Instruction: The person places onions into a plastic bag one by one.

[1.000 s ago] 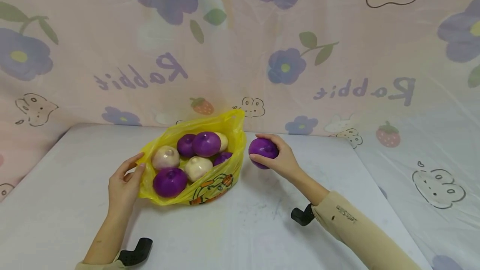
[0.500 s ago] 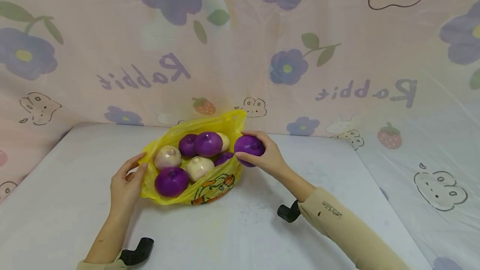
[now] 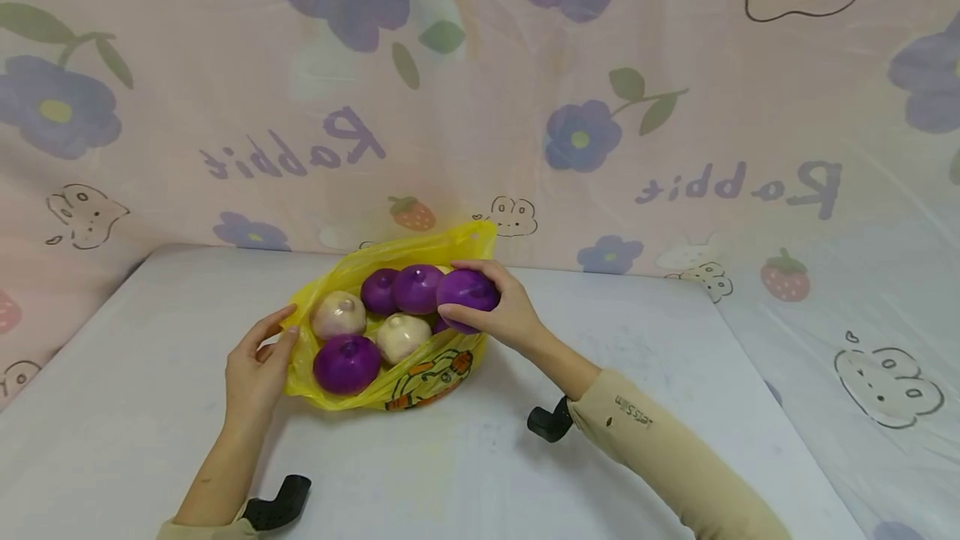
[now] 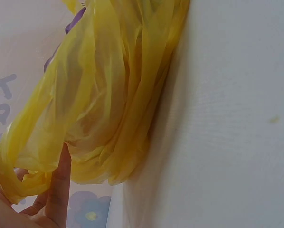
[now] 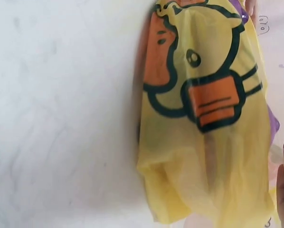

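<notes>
A yellow plastic bag (image 3: 477,247) with a cartoon print lies spread at the mouth on the table, holding several purple and white onions. My left hand (image 3: 258,377) pinches the bag's left edge between thumb and fingers; in the left wrist view, the bag's handle loop (image 4: 9,161) passes around the fingers (image 4: 59,190). Over the bag's right side, my right hand (image 3: 513,315) grips a purple onion (image 3: 468,294) between thumb and fingers. That onion partly hides others behind it. Inside the bag, a purple onion (image 3: 347,365) sits at the front left beside a white onion (image 3: 403,337).
The white table (image 3: 420,473) reaches back to a pink curtain (image 3: 465,123) printed with flowers and rabbits. A black wrist mount (image 3: 279,502) sits on the left forearm and another black mount (image 3: 550,421) on the right.
My right hand has carried the purple onion leftward, from beside the bag to over its right side. The left hand keeps its hold on the bag's edge.
</notes>
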Demonstrator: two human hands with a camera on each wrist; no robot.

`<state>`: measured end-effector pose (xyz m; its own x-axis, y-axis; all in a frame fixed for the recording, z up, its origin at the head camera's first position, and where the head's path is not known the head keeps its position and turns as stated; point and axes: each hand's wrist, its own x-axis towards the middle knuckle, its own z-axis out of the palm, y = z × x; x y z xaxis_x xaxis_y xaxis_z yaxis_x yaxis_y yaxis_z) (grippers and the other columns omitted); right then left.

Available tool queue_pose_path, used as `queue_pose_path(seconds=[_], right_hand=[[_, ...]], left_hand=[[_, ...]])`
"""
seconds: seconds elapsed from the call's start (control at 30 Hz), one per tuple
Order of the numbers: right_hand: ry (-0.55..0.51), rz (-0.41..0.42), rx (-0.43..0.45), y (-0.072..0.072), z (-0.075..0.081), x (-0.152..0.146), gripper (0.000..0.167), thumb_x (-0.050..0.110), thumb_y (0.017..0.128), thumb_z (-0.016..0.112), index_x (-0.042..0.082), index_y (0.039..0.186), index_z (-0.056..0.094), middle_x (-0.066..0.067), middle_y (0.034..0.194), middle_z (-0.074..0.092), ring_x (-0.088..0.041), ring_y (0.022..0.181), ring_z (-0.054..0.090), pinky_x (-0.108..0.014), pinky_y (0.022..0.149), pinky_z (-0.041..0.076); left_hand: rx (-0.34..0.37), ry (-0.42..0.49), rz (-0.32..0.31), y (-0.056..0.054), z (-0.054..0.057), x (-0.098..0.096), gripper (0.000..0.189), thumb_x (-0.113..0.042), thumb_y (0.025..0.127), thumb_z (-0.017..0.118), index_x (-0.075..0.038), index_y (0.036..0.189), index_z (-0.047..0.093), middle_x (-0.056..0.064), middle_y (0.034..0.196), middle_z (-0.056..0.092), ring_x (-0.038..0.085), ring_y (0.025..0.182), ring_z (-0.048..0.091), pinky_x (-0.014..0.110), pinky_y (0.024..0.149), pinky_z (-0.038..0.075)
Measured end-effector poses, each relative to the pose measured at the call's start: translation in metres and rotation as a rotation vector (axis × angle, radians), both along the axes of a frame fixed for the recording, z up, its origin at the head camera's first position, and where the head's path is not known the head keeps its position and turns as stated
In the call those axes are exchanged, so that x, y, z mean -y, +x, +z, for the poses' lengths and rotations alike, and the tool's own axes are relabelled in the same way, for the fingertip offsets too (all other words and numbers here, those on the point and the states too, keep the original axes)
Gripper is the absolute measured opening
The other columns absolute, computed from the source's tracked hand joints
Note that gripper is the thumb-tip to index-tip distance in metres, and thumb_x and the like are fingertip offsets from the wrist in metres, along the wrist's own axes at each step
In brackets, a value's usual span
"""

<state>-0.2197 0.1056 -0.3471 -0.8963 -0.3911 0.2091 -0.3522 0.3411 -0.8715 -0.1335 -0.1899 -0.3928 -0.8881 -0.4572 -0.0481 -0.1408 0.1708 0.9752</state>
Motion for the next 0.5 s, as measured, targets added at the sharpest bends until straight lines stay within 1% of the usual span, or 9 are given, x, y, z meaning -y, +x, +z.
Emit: queue_pose_path(seconds=[0.17, 0.27, 0.5], right_hand=[[0.008, 0.011, -0.006, 0.001, 0.001, 0.009, 0.057, 0.036, 0.077, 0.078, 0.030, 0.129, 0.056, 0.002, 0.133, 0.051, -0.026, 0.116, 0.052, -0.047, 0.094, 0.048], [0.001, 0.022, -0.005, 0.001, 0.002, 0.014, 0.058, 0.037, 0.076, 0.079, 0.029, 0.129, 0.056, 0.002, 0.132, 0.052, -0.026, 0.116, 0.052, -0.047, 0.093, 0.048], [0.008, 0.036, 0.005, 0.002, 0.003, 0.025, 0.058, 0.036, 0.077, 0.079, 0.028, 0.130, 0.055, 0.003, 0.132, 0.052, -0.025, 0.115, 0.052, -0.047, 0.093, 0.048]], left_hand=[[0.008, 0.002, -0.003, 0.000, -0.001, 0.000, 0.041, -0.026, 0.098, 0.053, -0.018, 0.138, 0.053, -0.009, 0.118, 0.045, -0.011, 0.076, 0.054, 0.012, 0.057, 0.047], [0.007, 0.008, -0.005, -0.001, -0.001, 0.000, 0.041, -0.026, 0.098, 0.053, -0.018, 0.138, 0.053, -0.009, 0.119, 0.045, -0.011, 0.076, 0.054, 0.012, 0.058, 0.047], [-0.002, 0.013, -0.001, -0.001, -0.001, 0.000, 0.040, -0.025, 0.098, 0.054, -0.017, 0.137, 0.053, -0.010, 0.117, 0.045, -0.011, 0.076, 0.054, 0.011, 0.057, 0.047]])
